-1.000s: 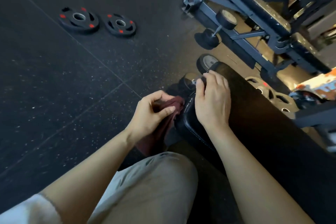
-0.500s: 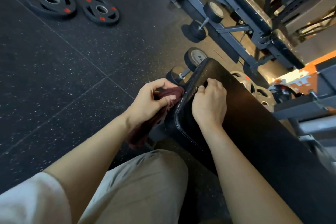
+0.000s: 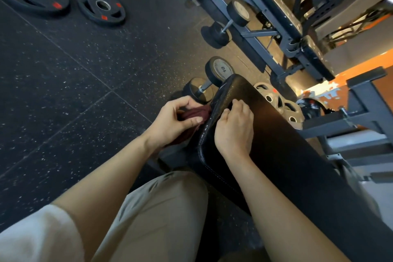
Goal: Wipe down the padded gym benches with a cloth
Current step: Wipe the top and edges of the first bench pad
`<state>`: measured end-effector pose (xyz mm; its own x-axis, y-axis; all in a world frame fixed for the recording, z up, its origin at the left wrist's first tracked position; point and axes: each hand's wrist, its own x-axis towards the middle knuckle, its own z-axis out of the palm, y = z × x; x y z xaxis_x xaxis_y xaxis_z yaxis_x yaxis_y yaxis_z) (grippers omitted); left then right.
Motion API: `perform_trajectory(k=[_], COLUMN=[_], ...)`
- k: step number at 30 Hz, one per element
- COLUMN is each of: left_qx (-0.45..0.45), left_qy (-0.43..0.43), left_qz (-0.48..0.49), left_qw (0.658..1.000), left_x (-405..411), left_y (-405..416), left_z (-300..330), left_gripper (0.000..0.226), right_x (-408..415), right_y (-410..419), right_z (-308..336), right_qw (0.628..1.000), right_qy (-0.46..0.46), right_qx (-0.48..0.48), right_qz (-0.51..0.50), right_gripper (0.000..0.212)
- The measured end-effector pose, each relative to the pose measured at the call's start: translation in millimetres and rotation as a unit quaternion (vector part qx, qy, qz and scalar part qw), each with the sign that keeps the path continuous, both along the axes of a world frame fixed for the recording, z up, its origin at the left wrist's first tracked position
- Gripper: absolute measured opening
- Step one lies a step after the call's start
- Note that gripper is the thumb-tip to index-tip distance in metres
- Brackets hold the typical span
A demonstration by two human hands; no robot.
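Left hand (image 3: 170,121) grip around cloth (image 3: 192,116); bench pad (image 3: 276,144) long axis lower-right to upper-left

Bunched maroon cloth (image 3: 192,116) presses against the black padded bench (image 3: 282,144) side.

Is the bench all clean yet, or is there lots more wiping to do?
Not finished, it seems. The left hand grips the dark red cloth against the side edge of the black bench pad, so that edge is being wiped. The right hand rests on top near that edge. Whether the long top is already clean cannot be told. The other bench behind looks untouched.
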<state>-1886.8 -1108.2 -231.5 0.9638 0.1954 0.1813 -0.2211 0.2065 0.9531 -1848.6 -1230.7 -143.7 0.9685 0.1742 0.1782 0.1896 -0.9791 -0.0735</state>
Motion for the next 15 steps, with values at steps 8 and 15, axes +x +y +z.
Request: perform_trajectory(k=[8, 15], left_qx=[0.035, -0.03], left_qy=[0.013, -0.005], left_qz=[0.023, -0.025], left_qw=[0.999, 0.999], left_x=[26.4, 1.6], left_y=[-0.8, 0.8], left_z=[6.0, 5.0], left_gripper=[0.016, 0.016], right_x=[0.1, -1.8], right_y=[4.0, 1.8], right_z=[0.7, 0.8], right_qw=[1.0, 1.0], right_qy=[-0.004, -0.009], right_qx=[-0.02, -0.021], right_qz=[-0.006, -0.008], right_gripper=[0.045, 0.043])
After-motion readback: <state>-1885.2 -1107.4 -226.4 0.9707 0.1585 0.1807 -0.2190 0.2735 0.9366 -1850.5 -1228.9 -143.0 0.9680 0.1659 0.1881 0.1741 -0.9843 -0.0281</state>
